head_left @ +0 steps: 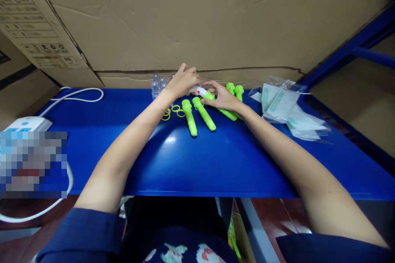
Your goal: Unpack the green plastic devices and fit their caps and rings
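Both my arms reach to the far side of a blue table (216,164). My left hand (182,80) is closed in a pinch on a small white piece with a red mark (200,90), at the end of a lime green plastic handle (220,107). My right hand (222,96) lies over that same handle and grips it. Two more green handles (189,117) (204,113) lie side by side just in front of my hands. Others (235,90) stand behind my right hand. Several yellow rubber bands (173,111) lie under my left wrist.
Small clear bottles (157,84) stand at the back by a cardboard wall (197,20). A heap of clear plastic bags (286,107) lies at the right. A white power strip (26,124) and cable (77,94) sit at the left. Blue shelf frame (354,45) at right.
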The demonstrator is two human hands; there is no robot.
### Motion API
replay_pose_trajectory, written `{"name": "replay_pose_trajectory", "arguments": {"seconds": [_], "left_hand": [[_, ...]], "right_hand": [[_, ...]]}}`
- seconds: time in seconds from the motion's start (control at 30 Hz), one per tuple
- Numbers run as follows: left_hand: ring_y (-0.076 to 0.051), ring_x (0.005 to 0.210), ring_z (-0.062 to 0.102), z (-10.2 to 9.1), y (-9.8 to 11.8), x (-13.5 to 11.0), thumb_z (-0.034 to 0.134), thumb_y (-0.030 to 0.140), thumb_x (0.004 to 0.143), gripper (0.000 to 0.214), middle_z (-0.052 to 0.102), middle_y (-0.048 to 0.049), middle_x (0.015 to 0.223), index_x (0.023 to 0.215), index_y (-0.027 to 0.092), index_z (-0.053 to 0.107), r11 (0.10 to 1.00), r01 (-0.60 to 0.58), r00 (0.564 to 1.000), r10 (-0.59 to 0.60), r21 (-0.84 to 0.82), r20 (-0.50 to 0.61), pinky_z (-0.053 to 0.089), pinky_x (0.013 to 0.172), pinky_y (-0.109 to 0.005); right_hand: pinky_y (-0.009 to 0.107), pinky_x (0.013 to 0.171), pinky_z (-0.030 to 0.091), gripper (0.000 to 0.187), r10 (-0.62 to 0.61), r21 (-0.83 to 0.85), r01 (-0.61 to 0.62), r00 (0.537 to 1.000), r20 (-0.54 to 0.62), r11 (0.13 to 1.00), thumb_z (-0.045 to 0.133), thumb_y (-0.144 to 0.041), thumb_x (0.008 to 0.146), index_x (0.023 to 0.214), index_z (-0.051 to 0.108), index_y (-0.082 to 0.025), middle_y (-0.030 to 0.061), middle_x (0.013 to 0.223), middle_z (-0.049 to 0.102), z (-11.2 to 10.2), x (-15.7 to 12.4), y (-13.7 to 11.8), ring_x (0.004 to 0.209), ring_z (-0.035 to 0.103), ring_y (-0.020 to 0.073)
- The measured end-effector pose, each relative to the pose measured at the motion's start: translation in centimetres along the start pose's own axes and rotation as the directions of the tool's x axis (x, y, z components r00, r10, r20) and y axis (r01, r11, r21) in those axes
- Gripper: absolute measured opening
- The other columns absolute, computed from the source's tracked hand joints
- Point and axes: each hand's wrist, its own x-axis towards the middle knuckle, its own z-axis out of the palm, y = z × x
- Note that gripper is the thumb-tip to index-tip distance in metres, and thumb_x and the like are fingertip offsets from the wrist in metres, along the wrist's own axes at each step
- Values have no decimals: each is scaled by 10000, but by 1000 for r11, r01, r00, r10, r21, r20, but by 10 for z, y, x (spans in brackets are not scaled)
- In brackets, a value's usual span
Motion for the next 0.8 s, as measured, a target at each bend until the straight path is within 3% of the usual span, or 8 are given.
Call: {"name": "replay_pose_trajectory", "arguments": {"seconds": [0.13, 0.3, 0.43, 0.57, 0.67, 0.8], "left_hand": [[-293, 1245, 530, -12, -11, -15, 575, 338, 972, 273, 721, -116, 1085, 1118, 163, 725, 998, 67, 998, -67, 7, -11, 234, 1163, -539], [-307, 1145, 598, -20, -18, -25, 660, 364, 885, 341, 702, -116, 1005, 1114, 120, 723, 980, 160, 987, -160, 117, -9, 246, 1147, -554], [-305, 1128, 614, -9, -19, -23, 686, 291, 819, 215, 723, -95, 921, 953, 143, 767, 957, 184, 981, -194, 223, 22, 219, 1167, -556], [-289, 1119, 627, 8, -16, -19, 690, 187, 786, 177, 755, -78, 953, 947, 176, 762, 947, 194, 980, -197, 255, -13, 249, 1163, -542], [-305, 1147, 627, 16, -10, -18, 693, 154, 792, 269, 767, -102, 1028, 1055, 171, 742, 942, 225, 974, -216, 250, -61, 284, 1139, -538], [-334, 1145, 640, 18, -3, -18, 660, 153, 846, 389, 758, -165, 1076, 1234, 119, 658, 909, 339, 939, -308, 244, -155, 316, 1106, -558]], "right_hand": [[464, 956, 527, 719, 22, 64, -22, 1000, 5, 998, 722, -404, 724, 1360, 467, -185, 73, 1011, 738, -3, -7, 7, 1014, 704, 288], [488, 885, 567, 606, 46, 136, -37, 997, -61, 990, 733, -413, 746, 1286, 519, -239, 55, 952, 746, -4, -9, 10, 901, 727, 287], [502, 856, 584, 530, 77, 163, -52, 985, -152, 985, 716, -431, 784, 1243, 536, -237, 60, 889, 742, -2, -8, 15, 928, 732, 307], [508, 923, 575, 488, 140, 182, -109, 975, -172, 977, 661, -419, 835, 1260, 528, -220, 104, 1013, 746, 1, -6, 22, 1024, 725, 302], [487, 946, 575, 458, 206, 195, -169, 960, -189, 966, 612, -402, 877, 1284, 514, -217, 116, 1077, 740, 5, -2, 27, 1020, 729, 277], [465, 961, 566, 418, 265, 169, -222, 915, -306, 960, 553, -356, 906, 1294, 490, -214, 113, 1076, 738, 15, 6, 31, 1008, 728, 259]]}}
